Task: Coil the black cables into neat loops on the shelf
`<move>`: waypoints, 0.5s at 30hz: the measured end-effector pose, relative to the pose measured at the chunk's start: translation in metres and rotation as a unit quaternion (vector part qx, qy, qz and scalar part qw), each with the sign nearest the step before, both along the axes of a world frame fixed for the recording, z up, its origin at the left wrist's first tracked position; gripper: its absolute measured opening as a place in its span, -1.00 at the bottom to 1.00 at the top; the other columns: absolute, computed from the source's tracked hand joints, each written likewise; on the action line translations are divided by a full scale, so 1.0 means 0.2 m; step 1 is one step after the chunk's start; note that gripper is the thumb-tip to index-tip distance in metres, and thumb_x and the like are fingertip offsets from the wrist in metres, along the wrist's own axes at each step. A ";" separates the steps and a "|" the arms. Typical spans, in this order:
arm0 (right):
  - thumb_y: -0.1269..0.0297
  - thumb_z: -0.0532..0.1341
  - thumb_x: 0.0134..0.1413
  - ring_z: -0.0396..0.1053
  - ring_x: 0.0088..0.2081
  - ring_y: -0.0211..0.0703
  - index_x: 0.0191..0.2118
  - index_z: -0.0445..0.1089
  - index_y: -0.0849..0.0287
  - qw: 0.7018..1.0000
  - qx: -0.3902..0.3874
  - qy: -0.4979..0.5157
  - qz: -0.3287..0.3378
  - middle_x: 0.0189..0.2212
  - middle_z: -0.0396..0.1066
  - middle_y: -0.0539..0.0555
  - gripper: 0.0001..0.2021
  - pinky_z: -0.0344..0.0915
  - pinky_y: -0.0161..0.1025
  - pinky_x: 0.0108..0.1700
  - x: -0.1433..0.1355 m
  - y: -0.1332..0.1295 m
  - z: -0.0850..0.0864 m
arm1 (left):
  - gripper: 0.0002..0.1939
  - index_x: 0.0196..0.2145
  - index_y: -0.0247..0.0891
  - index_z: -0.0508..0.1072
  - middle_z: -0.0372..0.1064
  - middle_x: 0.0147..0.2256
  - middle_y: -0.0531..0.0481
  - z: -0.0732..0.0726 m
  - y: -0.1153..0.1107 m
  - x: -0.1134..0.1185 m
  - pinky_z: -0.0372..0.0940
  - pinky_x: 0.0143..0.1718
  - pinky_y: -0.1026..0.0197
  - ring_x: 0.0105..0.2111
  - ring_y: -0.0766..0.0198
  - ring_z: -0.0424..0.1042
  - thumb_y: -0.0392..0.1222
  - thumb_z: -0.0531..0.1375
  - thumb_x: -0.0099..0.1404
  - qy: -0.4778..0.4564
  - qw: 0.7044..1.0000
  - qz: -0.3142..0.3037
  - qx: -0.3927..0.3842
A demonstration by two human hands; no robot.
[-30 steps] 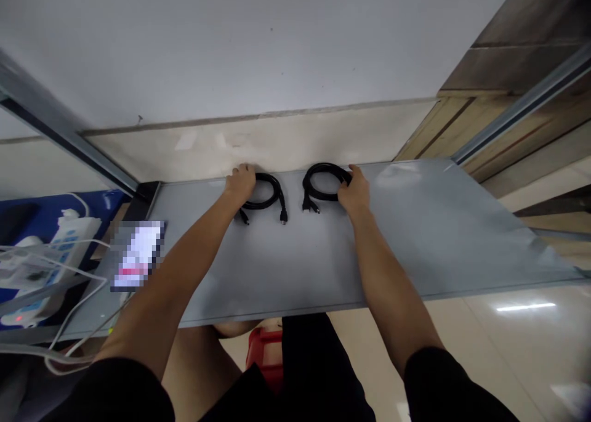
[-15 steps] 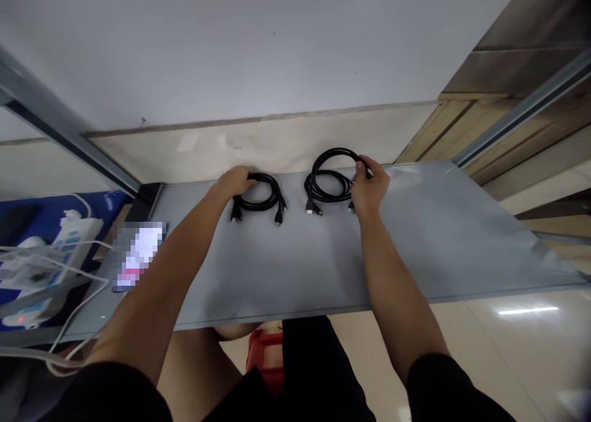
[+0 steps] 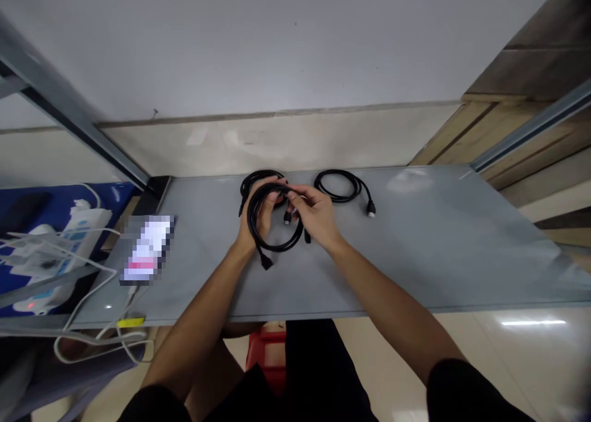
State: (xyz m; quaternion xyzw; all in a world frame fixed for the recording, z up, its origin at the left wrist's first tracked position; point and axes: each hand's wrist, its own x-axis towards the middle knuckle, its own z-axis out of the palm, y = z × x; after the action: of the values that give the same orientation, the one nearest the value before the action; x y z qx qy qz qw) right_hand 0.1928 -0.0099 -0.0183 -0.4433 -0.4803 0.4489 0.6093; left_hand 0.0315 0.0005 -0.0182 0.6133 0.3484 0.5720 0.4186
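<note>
A coiled black cable (image 3: 280, 247) is held up between my two hands over the grey shelf (image 3: 406, 255). My left hand (image 3: 257, 215) grips the coil's left side, its fingers partly hidden behind the loops. At the coil's upper right, my right hand (image 3: 316, 211) pinches the cable with thumb and fingers. One plug of the coil hangs below at lower left. Behind my hands lies a second coiled black cable (image 3: 252, 178), partly covered. To the right, a third coiled black cable (image 3: 339, 198) rests near the wall, its plug pointing towards me.
At the left stand a phone (image 3: 148, 249) with a blurred screen and a white power strip (image 3: 87, 225) with tangled white cords. Metal uprights (image 3: 530, 129) flank the shelf, and a wall (image 3: 286, 142) closes its back. A red stool (image 3: 268, 354) is below.
My right hand has lifted one coil off the right-hand pile and brought it left. My left hand has released the left coil and now holds the lifted one too.
</note>
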 end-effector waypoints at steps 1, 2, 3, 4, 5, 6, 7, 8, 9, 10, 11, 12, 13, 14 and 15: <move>-0.03 0.46 0.16 0.48 -0.32 -0.11 -0.15 0.64 0.02 0.999 0.018 -0.035 0.004 -0.36 0.54 0.03 -0.73 0.47 -0.20 -0.33 -0.02 -0.01 -0.02 | -0.59 0.05 -0.12 0.52 0.62 0.12 -0.19 -0.01 -0.02 0.00 0.57 0.15 -0.04 0.13 0.04 0.64 0.22 0.30 0.49 -0.019 1.000 -0.004 -0.015; -0.01 0.46 0.15 0.51 -0.24 -0.07 -0.21 0.64 0.03 0.997 0.038 -0.071 0.005 -0.30 0.57 0.06 -0.76 0.50 -0.16 -0.24 -0.03 -0.01 -0.03 | -0.61 -0.02 -0.14 0.52 0.64 0.03 -0.15 -0.03 -0.02 0.00 0.59 0.10 -0.02 0.06 0.07 0.66 0.22 0.32 0.47 -0.030 0.999 -0.003 -0.031; 0.01 0.47 0.15 0.52 -0.18 -0.05 -0.25 0.63 0.03 0.993 0.055 -0.104 0.002 -0.26 0.59 0.09 -0.78 0.52 -0.14 -0.18 -0.02 -0.01 -0.04 | -0.63 -0.08 -0.16 0.51 0.64 -0.05 -0.11 -0.04 -0.01 -0.01 0.60 0.05 0.01 -0.01 0.11 0.67 0.19 0.35 0.45 -0.030 0.998 0.000 -0.048; 0.02 0.46 0.16 0.52 -0.16 -0.03 -0.28 0.62 0.03 0.989 0.065 -0.132 -0.002 -0.23 0.59 0.10 -0.79 0.51 -0.13 -0.16 -0.01 0.00 -0.06 | -0.65 -0.11 -0.16 0.50 0.63 -0.10 -0.08 -0.05 0.00 -0.03 0.61 -0.01 0.05 -0.07 0.13 0.67 0.15 0.38 0.42 -0.025 0.998 0.006 -0.064; 0.01 0.45 0.18 0.51 -0.17 -0.04 -0.27 0.62 0.03 0.986 0.071 -0.152 -0.009 -0.22 0.59 0.11 -0.79 0.50 -0.13 -0.17 0.00 0.00 -0.06 | -0.67 -0.11 -0.16 0.50 0.63 -0.14 -0.05 -0.05 0.01 -0.04 0.60 -0.06 0.08 -0.12 0.15 0.67 0.10 0.41 0.39 -0.018 0.997 0.016 -0.079; 0.00 0.44 0.20 0.50 -0.19 -0.04 -0.22 0.63 0.02 0.983 0.076 -0.167 -0.016 -0.20 0.59 0.11 -0.78 0.49 -0.13 -0.20 0.02 0.01 -0.07 | -0.68 -0.10 -0.16 0.50 0.62 -0.16 -0.03 -0.06 0.02 -0.05 0.60 -0.08 0.10 -0.14 0.16 0.67 0.06 0.43 0.37 -0.012 0.995 0.023 -0.092; -0.01 0.43 0.23 0.49 -0.20 -0.05 -0.15 0.64 0.01 0.980 0.082 -0.179 -0.020 -0.18 0.59 0.11 -0.77 0.49 -0.13 -0.21 0.03 0.01 -0.08 | -0.69 -0.08 -0.15 0.50 0.63 -0.16 -0.02 -0.06 0.03 -0.05 0.59 -0.08 0.11 -0.15 0.16 0.67 0.02 0.43 0.36 -0.009 0.995 0.027 -0.101; -0.02 0.42 0.25 0.50 -0.20 -0.04 -0.07 0.64 -0.01 0.977 0.094 -0.191 -0.019 -0.13 0.60 0.12 -0.74 0.50 -0.12 -0.21 0.04 0.02 -0.09 | -0.70 -0.05 -0.14 0.50 0.64 -0.16 -0.02 -0.07 0.03 -0.06 0.58 -0.06 0.10 -0.13 0.15 0.67 -0.02 0.43 0.36 -0.010 0.994 0.024 -0.106; -0.03 0.40 0.27 0.51 -0.18 -0.03 -0.01 0.65 -0.04 0.972 0.112 -0.204 -0.014 -0.09 0.60 0.13 -0.71 0.53 -0.08 -0.18 0.04 0.02 -0.09 | -0.70 -0.03 -0.13 0.50 0.65 -0.15 -0.03 -0.07 0.02 -0.05 0.57 -0.02 0.09 -0.11 0.14 0.67 -0.04 0.42 0.37 -0.012 0.994 0.016 -0.107; -0.04 0.39 0.30 0.53 -0.13 0.00 0.02 0.65 -0.07 0.966 0.133 -0.220 -0.005 -0.05 0.60 0.14 -0.71 0.55 -0.04 -0.11 0.04 0.02 -0.10 | -0.71 -0.01 -0.13 0.50 0.65 -0.15 -0.03 -0.06 0.02 -0.05 0.57 0.00 0.08 -0.10 0.14 0.67 -0.07 0.41 0.38 -0.010 0.994 0.007 -0.107; -0.04 0.36 0.34 0.54 -0.07 0.04 0.03 0.67 -0.09 0.959 0.155 -0.236 0.006 -0.02 0.61 0.14 -0.72 0.57 0.02 -0.02 0.04 0.01 -0.10 | -0.72 0.00 -0.13 0.50 0.65 -0.15 -0.03 -0.06 0.01 -0.04 0.56 0.01 0.08 -0.11 0.15 0.66 -0.10 0.40 0.39 -0.002 0.995 0.001 -0.104; -0.03 0.33 0.38 0.55 -0.02 0.07 0.01 0.68 -0.11 0.952 0.175 -0.250 0.014 -0.01 0.61 0.14 -0.74 0.56 0.07 0.06 0.04 0.01 -0.10 | -0.74 0.00 -0.13 0.50 0.65 -0.17 -0.01 -0.06 0.00 -0.04 0.55 0.00 0.09 -0.14 0.16 0.65 -0.14 0.38 0.40 0.010 0.995 -0.003 -0.102; -0.02 0.30 0.41 0.55 0.02 0.09 0.00 0.69 -0.12 0.946 0.191 -0.261 0.020 -0.02 0.62 0.14 -0.75 0.55 0.11 0.13 0.04 0.01 -0.11 | -0.76 0.00 -0.12 0.50 0.64 -0.20 0.01 -0.05 -0.01 -0.04 0.54 -0.03 0.11 -0.19 0.19 0.63 -0.18 0.37 0.41 0.026 0.995 -0.005 -0.101; -0.02 0.28 0.44 0.55 0.04 0.10 -0.01 0.70 -0.12 0.942 0.201 -0.269 0.026 -0.02 0.62 0.15 -0.74 0.53 0.13 0.17 0.04 0.01 -0.11 | -0.77 -0.01 -0.12 0.51 0.63 -0.22 0.03 -0.04 -0.02 -0.03 0.53 -0.06 0.14 -0.23 0.21 0.61 -0.22 0.36 0.41 0.041 0.994 -0.006 -0.102; -0.01 0.26 0.46 0.55 0.05 0.11 -0.01 0.70 -0.12 0.938 0.205 -0.276 0.032 -0.02 0.62 0.15 -0.73 0.53 0.14 0.18 0.04 0.01 -0.11 | -0.77 -0.01 -0.11 0.51 0.61 -0.24 0.05 -0.04 -0.02 -0.04 0.52 -0.09 0.16 -0.26 0.23 0.58 -0.26 0.35 0.41 0.052 0.993 -0.005 -0.102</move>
State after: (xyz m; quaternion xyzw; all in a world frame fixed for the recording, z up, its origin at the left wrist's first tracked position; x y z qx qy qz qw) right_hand 0.2014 -0.0081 -0.0402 -0.3992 -0.7254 0.2202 0.5158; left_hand 0.0244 -0.0042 -0.0254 0.5978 0.4234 0.4987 0.4633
